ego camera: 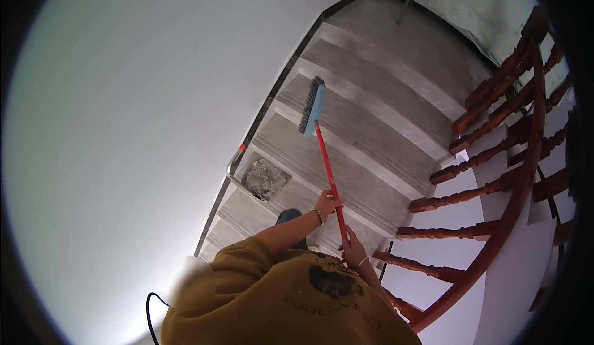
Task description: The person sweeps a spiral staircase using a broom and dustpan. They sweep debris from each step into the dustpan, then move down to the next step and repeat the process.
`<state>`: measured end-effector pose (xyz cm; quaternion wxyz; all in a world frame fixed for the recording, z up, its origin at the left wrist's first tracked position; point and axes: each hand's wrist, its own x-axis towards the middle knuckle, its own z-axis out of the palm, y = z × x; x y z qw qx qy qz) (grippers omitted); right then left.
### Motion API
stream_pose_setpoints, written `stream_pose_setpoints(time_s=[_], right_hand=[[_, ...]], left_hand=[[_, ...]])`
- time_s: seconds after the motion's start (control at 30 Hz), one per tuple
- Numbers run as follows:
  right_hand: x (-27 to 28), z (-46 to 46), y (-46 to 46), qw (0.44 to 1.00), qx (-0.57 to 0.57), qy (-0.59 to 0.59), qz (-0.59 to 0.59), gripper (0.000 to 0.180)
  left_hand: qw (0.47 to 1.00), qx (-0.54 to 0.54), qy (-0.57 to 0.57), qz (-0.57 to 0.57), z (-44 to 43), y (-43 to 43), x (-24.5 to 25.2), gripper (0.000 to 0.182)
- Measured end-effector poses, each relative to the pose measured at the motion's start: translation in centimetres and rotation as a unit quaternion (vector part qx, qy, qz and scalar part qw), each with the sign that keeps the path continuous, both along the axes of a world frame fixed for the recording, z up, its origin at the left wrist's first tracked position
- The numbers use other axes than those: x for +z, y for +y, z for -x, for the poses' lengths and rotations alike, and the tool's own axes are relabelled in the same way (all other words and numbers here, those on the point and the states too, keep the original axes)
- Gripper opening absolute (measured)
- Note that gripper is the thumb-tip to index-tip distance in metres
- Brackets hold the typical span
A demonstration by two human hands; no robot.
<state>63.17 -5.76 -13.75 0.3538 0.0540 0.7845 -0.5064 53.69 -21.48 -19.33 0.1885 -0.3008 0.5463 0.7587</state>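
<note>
Both hands hold a broom by its red handle. My left hand, with a gold-coloured watch at the wrist, grips it around its middle part. Lower down, close to my body, my right hand is closed around the handle's end; a pale band circles that wrist. The broom's light-blue head with dark bristles is over the stair steps, bristles facing the wall side. Whether they touch a step I cannot tell. A dustpan full of grey dust and debris rests on a step beside the wall.
Grey stone steps curve up to a landing. A pale wall with dark skirting lines the left. A red-brown wooden handrail with turned balusters bounds the right. A patterned light-green cloth hangs at the upper right.
</note>
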Motion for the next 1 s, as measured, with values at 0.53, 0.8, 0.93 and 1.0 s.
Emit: stream_pose_setpoints(time_s=[0.53,0.8,0.93,1.0], right_hand=[[-2.3,10.5,-17.3,0.985,-0.13,0.097,0.064,0.042],[-4.1,15.9,-25.6,0.984,-0.118,0.117,0.065,0.042],[-6.2,12.3,-24.1,0.997,-0.031,0.067,0.03,0.038],[-4.3,10.0,-22.7,0.996,-0.053,-0.053,0.057,0.037]], left_hand=[[0.993,-0.059,-0.015,-0.104,-1.2,-15.2,-0.7,0.039],[0.992,-0.027,-0.053,-0.112,-2.0,-21.6,-1.5,0.035],[0.987,0.008,-0.076,-0.141,-1.1,-20.3,-2.6,0.026],[0.982,0.014,-0.092,-0.167,-0.8,-18.9,-4.1,0.022]])
